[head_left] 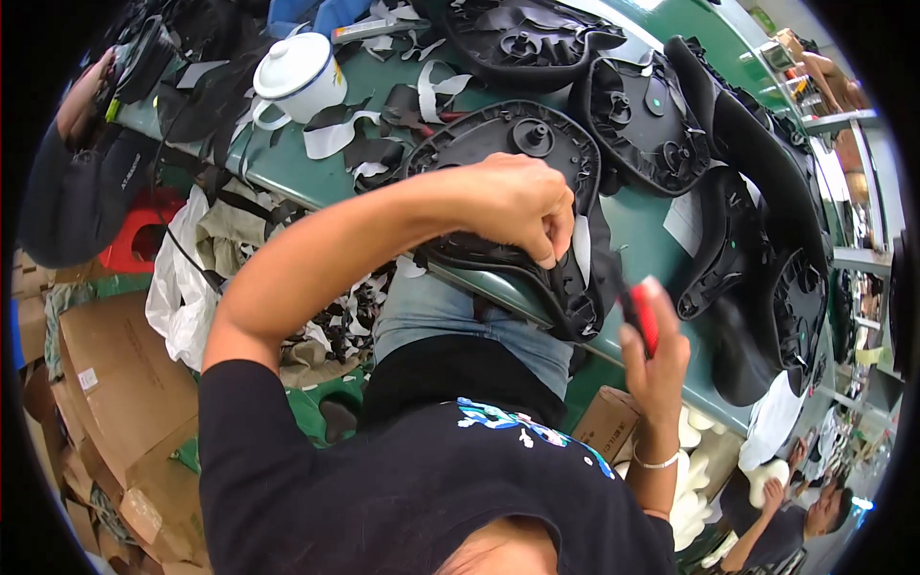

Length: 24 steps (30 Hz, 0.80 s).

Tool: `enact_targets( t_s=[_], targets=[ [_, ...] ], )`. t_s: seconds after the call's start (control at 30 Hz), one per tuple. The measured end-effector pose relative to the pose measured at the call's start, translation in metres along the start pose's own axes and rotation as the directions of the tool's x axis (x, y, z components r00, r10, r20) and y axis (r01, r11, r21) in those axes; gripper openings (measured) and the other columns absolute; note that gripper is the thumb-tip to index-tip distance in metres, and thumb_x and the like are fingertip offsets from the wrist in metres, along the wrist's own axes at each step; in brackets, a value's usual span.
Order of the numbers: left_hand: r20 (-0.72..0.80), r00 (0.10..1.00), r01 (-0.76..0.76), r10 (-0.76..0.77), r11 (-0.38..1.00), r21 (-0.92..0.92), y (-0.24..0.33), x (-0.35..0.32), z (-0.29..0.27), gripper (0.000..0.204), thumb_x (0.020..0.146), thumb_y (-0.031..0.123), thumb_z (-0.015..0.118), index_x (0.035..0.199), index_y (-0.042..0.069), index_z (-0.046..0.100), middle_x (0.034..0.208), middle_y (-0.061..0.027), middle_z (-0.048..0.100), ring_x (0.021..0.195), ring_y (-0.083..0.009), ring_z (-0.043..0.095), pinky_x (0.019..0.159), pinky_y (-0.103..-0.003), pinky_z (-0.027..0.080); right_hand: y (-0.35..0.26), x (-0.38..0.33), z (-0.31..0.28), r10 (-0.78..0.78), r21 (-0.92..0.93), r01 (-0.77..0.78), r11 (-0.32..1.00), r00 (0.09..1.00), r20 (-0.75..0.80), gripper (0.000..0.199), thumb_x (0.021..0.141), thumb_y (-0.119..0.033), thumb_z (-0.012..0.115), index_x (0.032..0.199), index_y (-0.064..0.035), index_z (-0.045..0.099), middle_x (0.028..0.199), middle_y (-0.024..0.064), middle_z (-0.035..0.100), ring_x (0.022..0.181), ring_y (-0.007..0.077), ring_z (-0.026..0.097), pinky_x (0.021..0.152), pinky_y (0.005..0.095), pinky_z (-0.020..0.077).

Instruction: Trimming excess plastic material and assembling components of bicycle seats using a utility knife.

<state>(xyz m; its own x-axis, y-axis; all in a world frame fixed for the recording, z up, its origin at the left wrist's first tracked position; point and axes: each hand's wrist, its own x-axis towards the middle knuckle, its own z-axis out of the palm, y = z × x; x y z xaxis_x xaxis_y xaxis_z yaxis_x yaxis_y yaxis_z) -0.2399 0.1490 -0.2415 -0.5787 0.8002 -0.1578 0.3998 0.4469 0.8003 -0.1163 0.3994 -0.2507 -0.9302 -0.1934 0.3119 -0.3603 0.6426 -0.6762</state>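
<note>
The black padded part (484, 139) is lying at the centre of the frame, close to the near edge of the green table (628, 230). With only 1 hand touching it, it could be sliding or twisting over that edge if the left hand (525, 213) were pulling too hard. The red-and-black tool (644, 321), right of centre, is posing another risk: its working end is not showing clearly, but if it is sharp, a slip could be nicking the part or the left fingers. The white strip (582, 251) beside the pinch could be getting caught, and the loose scraps (331, 136) at upper left could be straying underneath.

The left hand is closing into a fist, thumb and fingertips pinching the part's edge; which layer they are holding, I cannot tell. The right hand (659, 359) is curling closed round the tool, just right of the part; blur is hiding whether tool and part are touching.
</note>
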Motion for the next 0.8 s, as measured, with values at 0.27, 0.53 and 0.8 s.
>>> enact_targets(
  t_s=[0.27, 0.53, 0.8],
  targets=[
    [0.084, 0.995, -0.031, 0.048, 0.979, -0.201, -0.013, 0.011, -0.004, 0.014, 0.068, 0.014, 0.073, 0.079, 0.005, 0.072, 0.071, -0.0045, 0.062, 0.066, -0.015, 0.059, 0.059, -0.03, 0.044, -0.031, 0.044, 0.004, -0.188, -0.413, 0.452, 0.791, 0.822, 0.538, 0.056, 0.08, -0.012, 0.063, 0.133, -0.0267, 0.05, 0.065, 0.0045, 0.043, 0.05, 0.0221, 0.05, 0.048, 0.0339, 0.0416],
    [-0.275, 0.961, -0.042, 0.014, 0.994, -0.097, -0.004, -0.002, 0.004, 0.026, 0.076, 0.029, 0.072, 0.073, 0.003, 0.069, 0.072, -0.0074, 0.061, 0.066, -0.0211, 0.061, 0.059, -0.033, 0.045, -0.004, -0.005, -0.046, 0.008, -0.288, 0.168, 0.943, 0.853, 0.523, 0.053, 0.084, -0.009, 0.061, 0.135, -0.0142, 0.047, 0.075, 0.0118, 0.059, 0.056, 0.023, 0.058, 0.053, 0.0351, 0.0453],
    [-0.743, 0.666, 0.331, -0.071, 0.92, 0.209, 0.035, 0.013, 0.079, 0.03, 0.081, 0.028, 0.064, 0.065, 0.003, 0.061, 0.07, -0.0112, 0.054, 0.073, -0.0294, 0.057, 0.065, -0.042, 0.045, -0.013, -0.016, -0.007, 0.22, 0.006, -0.22, 0.976, 0.975, 0.015, 0.048, 0.091, -0.01, 0.055, 0.137, -0.0056, 0.041, 0.113, 0.0187, 0.063, 0.077, 0.0244, 0.068, 0.063, 0.0323, 0.0514]
  ],
)
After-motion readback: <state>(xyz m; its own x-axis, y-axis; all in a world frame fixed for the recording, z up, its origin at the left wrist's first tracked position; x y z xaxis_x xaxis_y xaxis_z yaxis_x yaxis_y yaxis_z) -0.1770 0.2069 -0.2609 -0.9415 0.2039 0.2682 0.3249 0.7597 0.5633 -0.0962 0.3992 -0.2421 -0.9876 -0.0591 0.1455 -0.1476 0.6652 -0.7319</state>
